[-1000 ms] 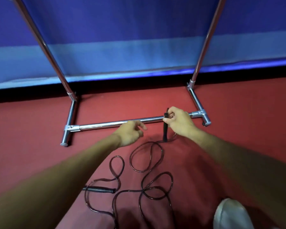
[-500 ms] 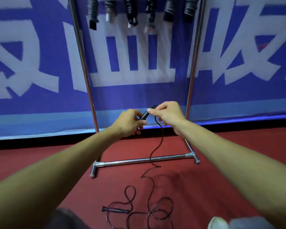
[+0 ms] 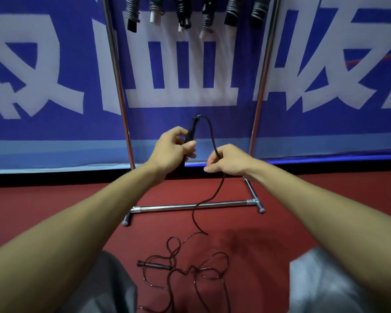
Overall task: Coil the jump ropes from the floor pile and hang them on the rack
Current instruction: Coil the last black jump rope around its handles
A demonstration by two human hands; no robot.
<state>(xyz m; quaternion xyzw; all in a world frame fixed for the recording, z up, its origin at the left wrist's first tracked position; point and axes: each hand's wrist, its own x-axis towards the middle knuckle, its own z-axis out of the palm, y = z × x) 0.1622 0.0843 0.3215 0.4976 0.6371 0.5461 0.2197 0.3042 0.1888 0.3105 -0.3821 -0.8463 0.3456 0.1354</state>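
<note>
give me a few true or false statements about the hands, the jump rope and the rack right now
1. The left hand grips a black handle of the jump rope. True.
2. The right hand rests on the rack's floor bar. False: it is raised and pinches the cord just past the handle.
3. The second handle lies on the red floor amid loose loops of cord. True.
4. The rope is fully coiled. False: the cord trails from the right hand down to a tangle on the floor.
5. Nothing hangs on the rack. False: several coiled ropes hang at the top between the uprights.
</note>
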